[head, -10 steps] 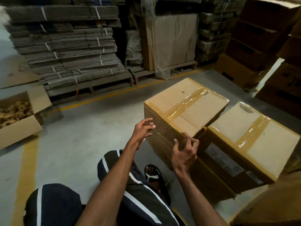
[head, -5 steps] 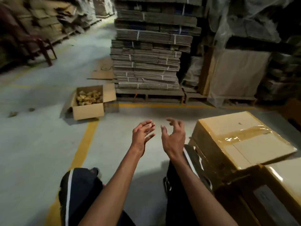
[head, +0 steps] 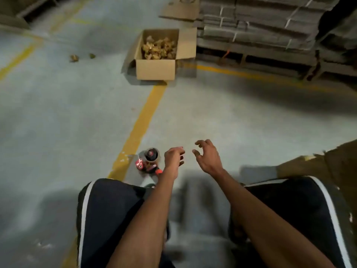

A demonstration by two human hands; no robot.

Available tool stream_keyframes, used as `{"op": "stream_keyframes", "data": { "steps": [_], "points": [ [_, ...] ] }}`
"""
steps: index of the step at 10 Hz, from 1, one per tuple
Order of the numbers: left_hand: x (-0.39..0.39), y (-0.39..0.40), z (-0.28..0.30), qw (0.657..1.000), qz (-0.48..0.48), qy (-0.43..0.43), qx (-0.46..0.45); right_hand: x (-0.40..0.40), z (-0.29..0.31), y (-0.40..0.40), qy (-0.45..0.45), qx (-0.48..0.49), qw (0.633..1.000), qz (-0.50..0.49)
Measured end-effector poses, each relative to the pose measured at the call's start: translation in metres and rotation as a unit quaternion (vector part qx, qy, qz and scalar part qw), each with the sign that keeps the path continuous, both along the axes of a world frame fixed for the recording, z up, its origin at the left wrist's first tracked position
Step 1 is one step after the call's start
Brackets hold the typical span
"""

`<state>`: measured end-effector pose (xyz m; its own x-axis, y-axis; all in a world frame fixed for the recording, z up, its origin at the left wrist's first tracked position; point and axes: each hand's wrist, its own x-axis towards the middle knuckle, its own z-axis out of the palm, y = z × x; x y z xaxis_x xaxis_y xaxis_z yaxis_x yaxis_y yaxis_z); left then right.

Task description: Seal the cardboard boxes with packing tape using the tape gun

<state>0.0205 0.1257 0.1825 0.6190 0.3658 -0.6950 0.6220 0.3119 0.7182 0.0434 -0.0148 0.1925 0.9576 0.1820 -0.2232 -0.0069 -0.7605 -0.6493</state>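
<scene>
1. The tape gun (head: 148, 161) sits on the floor (head: 58, 117), just to the left of the left hand (head: 172, 159).
2. Both hands hold nothing; the right hand (head: 207, 157) has loose, bent fingers.
3. The left hand should go to the handle, which looks to be the red end near its wrist, though the view is blurry.
4. It should wrap round firmly before lifting.
</scene>
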Motion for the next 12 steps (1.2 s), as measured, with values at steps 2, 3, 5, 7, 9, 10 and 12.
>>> {"op": "stream_keyframes", "data": {
  "steps": [2,3,5,7,9,10,12],
  "points": [
    [0.009,0.042,-0.153,0.961,-0.057,0.195,0.187,0.017,-0.097,0.021,0.079,-0.035,0.994,0.064],
    [0.009,0.046,-0.179,0.932,-0.091,0.268,0.227,0.024,-0.135,0.029,0.106,-0.044,0.989,0.091],
    [0.005,0.045,-0.21,0.95,-0.02,0.204,0.237,0.009,-0.188,0.04,0.144,-0.004,0.987,0.069],
    [-0.014,0.045,-0.209,0.915,-0.11,0.163,0.353,-0.003,-0.21,0.046,0.169,0.005,0.984,0.062],
    [0.026,0.051,-0.207,0.908,-0.174,0.127,0.359,0.01,-0.209,0.059,0.167,0.014,0.985,0.036],
    [0.058,0.045,-0.208,0.912,-0.192,0.12,0.341,0.014,-0.209,0.055,0.16,0.015,0.986,0.033],
    [0.079,0.042,-0.218,0.901,-0.253,0.093,0.341,0.023,-0.203,0.044,0.141,-0.003,0.989,0.036]
  ]
}}
